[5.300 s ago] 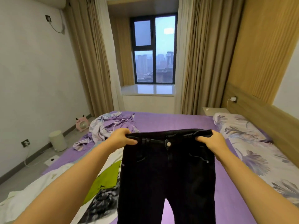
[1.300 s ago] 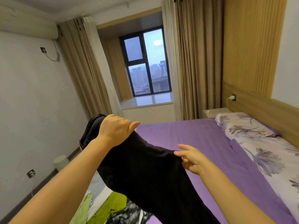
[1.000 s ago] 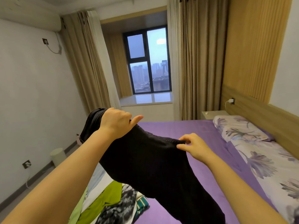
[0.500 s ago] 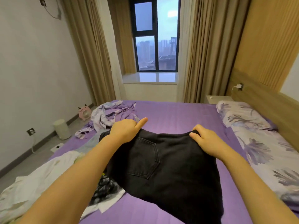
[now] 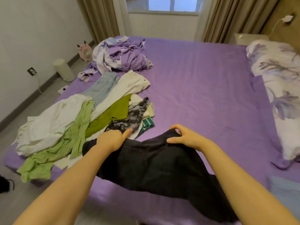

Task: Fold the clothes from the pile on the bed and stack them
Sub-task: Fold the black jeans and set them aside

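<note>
Black jeans (image 5: 155, 166), folded lengthwise, hang between my hands low over the near edge of the purple bed (image 5: 203, 88). My left hand (image 5: 112, 140) grips the waistband end, index finger sticking out. At the other top corner my right hand (image 5: 186, 138) pinches the dark cloth. The legs trail toward me at lower right. The pile of unfolded clothes (image 5: 84, 117) lies spread on the bed's left side: white, light green, olive, pale blue and a grey patterned piece.
A crumpled purple and white duvet (image 5: 121, 56) sits at the bed's far left. Floral pillows (image 5: 279, 88) line the right side. On the floor at left stand a white cylinder (image 5: 64, 70) and a pink fan (image 5: 85, 51). A pale blue item (image 5: 285, 190) lies at the lower right edge.
I have lowered the jeans from chest height toward the bed. The camera has tipped down, so the pile and the near bed edge now show.
</note>
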Tool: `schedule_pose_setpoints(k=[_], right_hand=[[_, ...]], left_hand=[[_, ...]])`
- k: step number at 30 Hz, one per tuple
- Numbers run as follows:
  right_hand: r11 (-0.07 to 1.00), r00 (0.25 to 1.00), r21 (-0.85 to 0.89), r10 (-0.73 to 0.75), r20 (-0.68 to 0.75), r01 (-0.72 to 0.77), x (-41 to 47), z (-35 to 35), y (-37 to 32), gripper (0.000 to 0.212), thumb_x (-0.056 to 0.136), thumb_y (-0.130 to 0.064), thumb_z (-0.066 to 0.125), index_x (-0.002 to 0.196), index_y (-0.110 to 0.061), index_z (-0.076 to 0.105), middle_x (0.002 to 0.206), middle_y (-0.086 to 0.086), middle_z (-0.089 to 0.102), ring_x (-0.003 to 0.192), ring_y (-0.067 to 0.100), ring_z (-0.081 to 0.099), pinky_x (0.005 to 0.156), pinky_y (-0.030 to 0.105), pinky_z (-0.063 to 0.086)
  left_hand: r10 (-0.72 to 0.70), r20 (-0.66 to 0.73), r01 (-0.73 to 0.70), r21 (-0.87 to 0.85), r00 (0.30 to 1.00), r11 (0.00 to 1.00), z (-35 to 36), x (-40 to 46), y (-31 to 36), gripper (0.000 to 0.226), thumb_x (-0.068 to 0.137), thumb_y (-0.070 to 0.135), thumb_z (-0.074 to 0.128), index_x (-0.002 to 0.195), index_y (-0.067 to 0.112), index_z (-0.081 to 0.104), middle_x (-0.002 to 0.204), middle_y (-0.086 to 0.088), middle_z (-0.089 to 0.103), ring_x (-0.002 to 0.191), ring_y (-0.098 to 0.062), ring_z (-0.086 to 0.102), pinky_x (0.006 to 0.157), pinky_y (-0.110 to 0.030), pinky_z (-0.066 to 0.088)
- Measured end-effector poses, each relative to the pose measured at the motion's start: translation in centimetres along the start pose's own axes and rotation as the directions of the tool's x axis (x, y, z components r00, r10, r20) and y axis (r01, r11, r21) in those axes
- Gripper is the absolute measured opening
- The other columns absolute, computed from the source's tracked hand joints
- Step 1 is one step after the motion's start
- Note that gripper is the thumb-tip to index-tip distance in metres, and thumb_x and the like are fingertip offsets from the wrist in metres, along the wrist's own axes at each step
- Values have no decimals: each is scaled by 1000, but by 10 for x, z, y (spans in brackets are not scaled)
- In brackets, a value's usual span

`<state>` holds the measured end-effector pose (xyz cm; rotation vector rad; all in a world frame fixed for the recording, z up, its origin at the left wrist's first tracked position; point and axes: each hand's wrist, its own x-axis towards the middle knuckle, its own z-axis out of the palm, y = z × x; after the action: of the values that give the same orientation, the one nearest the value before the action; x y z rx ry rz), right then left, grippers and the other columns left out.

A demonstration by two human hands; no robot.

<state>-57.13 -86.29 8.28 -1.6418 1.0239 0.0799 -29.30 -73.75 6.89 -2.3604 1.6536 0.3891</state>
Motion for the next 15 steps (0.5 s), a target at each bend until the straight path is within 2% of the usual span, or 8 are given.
schedule_pose_setpoints(k=[2,3,5,7,9,12,15], right_hand=[[995,995,-99,15,97,-5,23,25,17,71,79,-31,76,139,-30,37,142,0,38,126,17,42,94,25,36],[986,994,-166,22,103,-4,34,38,26,70,78,-29,76,137,-28,39,135,-1,44,116,15,47,90,22,37],[958,998,-287,28,57,-11,52,62,46,47,78,-30,76,117,-24,51,110,-6,54,96,12,51,73,18,39],[951,999,-309,38,34,-26,67,83,68,27,79,-30,73,96,-22,55,92,-7,59,87,16,56,65,19,42],[951,995,-305,75,61,-53,79,99,85,19,83,-28,67,95,-20,55,93,-4,62,86,17,59,72,26,47],[927,988,-371,106,114,-57,96,109,93,21,89,-31,60,105,-21,52,103,-3,61,89,12,58,74,24,45],[954,953,-284,174,249,-100,117,112,86,33,88,-34,65,115,-19,56,116,-6,62,104,13,59,94,32,46]], left_hand=[[-41,5,41,-13,999,999,33,-3,-15,70,96,61,11,82,14,61,68,-3,53,67,-22,56,58,-34,41],[-48,11,49,-32,999,998,48,-4,-22,75,92,66,9,75,12,59,66,-3,54,67,-23,56,60,-34,43],[-31,56,36,-97,998,995,74,-5,-35,82,76,81,1,59,17,49,61,0,52,63,-20,54,59,-33,42],[45,183,-15,-160,982,987,95,-2,-49,84,64,92,0,57,20,42,59,1,51,61,-16,52,56,-31,37],[127,334,-52,-225,934,973,109,3,-60,83,59,98,10,64,23,45,65,5,54,65,-13,52,58,-32,36],[184,476,-41,-294,860,955,116,20,-73,84,53,101,25,80,26,54,79,9,59,76,-12,55,68,-33,41],[192,600,37,-348,777,937,114,46,-88,87,49,101,32,79,23,58,82,7,59,77,-12,56,66,-30,39]])
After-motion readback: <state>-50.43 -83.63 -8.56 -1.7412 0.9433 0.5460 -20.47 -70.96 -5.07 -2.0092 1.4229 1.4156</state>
